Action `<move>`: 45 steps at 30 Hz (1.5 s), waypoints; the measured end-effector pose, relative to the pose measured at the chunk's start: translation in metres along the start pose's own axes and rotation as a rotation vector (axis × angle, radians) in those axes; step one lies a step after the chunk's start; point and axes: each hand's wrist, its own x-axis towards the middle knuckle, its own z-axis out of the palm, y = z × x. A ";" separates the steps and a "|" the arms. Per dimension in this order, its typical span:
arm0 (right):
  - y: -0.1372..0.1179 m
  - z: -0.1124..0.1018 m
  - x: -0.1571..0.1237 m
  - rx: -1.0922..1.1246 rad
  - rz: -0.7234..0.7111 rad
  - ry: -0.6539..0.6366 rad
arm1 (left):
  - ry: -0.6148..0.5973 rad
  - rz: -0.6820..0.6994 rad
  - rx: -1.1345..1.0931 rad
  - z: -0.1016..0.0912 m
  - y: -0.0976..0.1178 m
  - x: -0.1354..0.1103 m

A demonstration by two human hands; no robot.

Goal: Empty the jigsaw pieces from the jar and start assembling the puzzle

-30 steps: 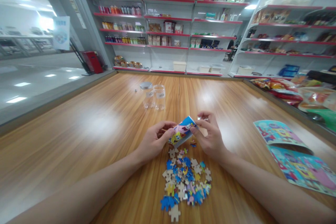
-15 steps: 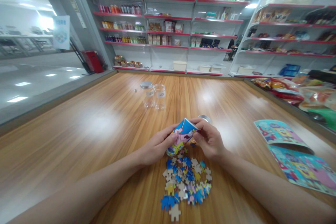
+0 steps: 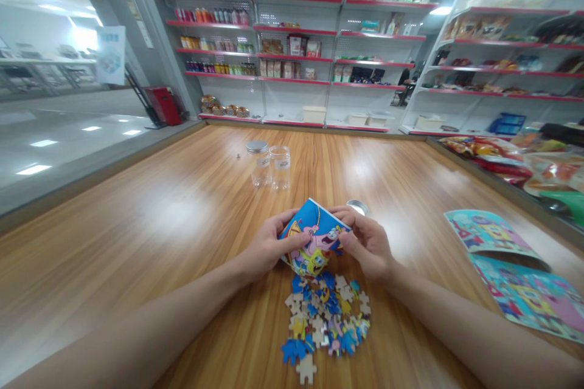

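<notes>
Between both hands is a curved picture card [image 3: 314,234] with cartoon figures on a blue ground, raised over the table and tilted. My left hand [image 3: 269,246] grips its left side, thumb across the front. At the right edge, my right hand [image 3: 367,243] pinches it between thumb and fingers; the fingertips behind the card are hidden. Just below lies a heap of loose jigsaw pieces [image 3: 326,322], some blue and coloured, others showing bare wood. Behind my right hand, a round silver lid [image 3: 357,207] rests on the table.
Farther off stand a clear jar with a silver lid [image 3: 259,167] and a lidless clear jar [image 3: 280,170]. Two cartoon picture sheets [image 3: 529,292] lie on the wooden table [image 3: 150,213] at right. Bagged goods [image 3: 497,161] sit past its right edge; stocked shelves [image 3: 296,27] rise behind.
The card has spread wider and flatter, showing more of its picture. My left hand has shifted slightly left with its edge. The jigsaw heap looks the same.
</notes>
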 end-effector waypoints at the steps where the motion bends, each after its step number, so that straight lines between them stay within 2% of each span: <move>1: 0.002 0.001 0.000 0.018 0.049 0.024 | 0.014 -0.012 -0.018 0.000 0.000 0.001; 5: 0.009 0.002 0.002 0.119 0.292 0.154 | 0.088 -0.053 -0.178 0.001 0.002 0.004; 9: 0.016 -0.001 0.006 0.195 0.357 0.234 | 0.160 -0.070 -0.330 -0.003 0.005 0.008; 14: 0.025 -0.003 0.010 0.374 0.449 0.337 | 0.150 -0.097 -0.367 -0.006 0.003 0.009; 17: 0.025 -0.002 0.012 0.481 0.514 0.373 | 0.104 -0.091 -0.362 -0.005 0.001 0.010; 20: 0.021 -0.002 0.013 0.564 0.569 0.362 | 0.044 -0.128 -0.379 -0.006 0.002 0.010; 23: 0.018 -0.002 0.014 0.618 0.604 0.344 | 0.034 -0.173 -0.422 -0.007 0.004 0.011; 30: 0.019 -0.005 0.016 0.672 0.632 0.343 | 0.231 -0.105 -0.333 -0.005 0.001 0.011; 37: 0.017 -0.007 0.016 0.700 0.641 0.249 | 0.383 0.047 -0.278 -0.001 -0.004 0.014; 42: 0.016 -0.005 0.017 0.648 0.635 0.132 | 0.416 0.079 -0.262 -0.002 -0.003 0.016; 45: 0.019 -0.002 0.016 0.584 0.593 0.147 | 0.431 0.089 -0.256 -0.003 -0.004 0.016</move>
